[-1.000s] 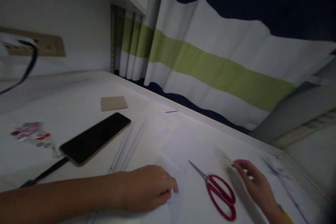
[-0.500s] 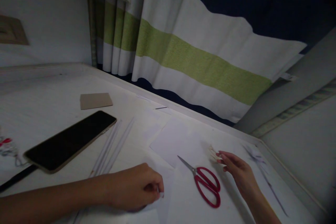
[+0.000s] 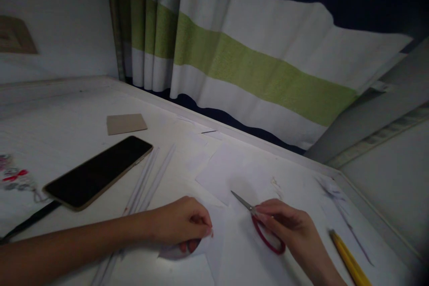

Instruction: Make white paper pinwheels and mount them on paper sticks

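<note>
1. At the far left of the white bench (image 3: 67,116), a black smartphone (image 3: 97,172) lies face up and slanted, with a tan cardboard piece (image 3: 126,124) beyond it.
2. Thin white sticks (image 3: 149,181) lie side by side just right of the smartphone, running down under the left forearm.
3. The left hand (image 3: 182,225) comes in from the lower left, its forearm low over the bench, knuckles up and fingers curled under. Its grip is closed in a pinch on a white paper piece (image 3: 177,250), thumb and fingertips at the paper's upper edge.
4. The paper piece is small with a rounded lower edge, and lies on larger white sheets.
5. The red scissors (image 3: 268,241) lie on the sheets, blades shut and pointing up-left, one red loop showing.
6. The right hand (image 3: 288,228) reaches in from the lower right, palm down, its grip closed loosely over the scissors' handles near the pivot.
7. A yellow pencil (image 3: 348,261) lies to its right.
</note>
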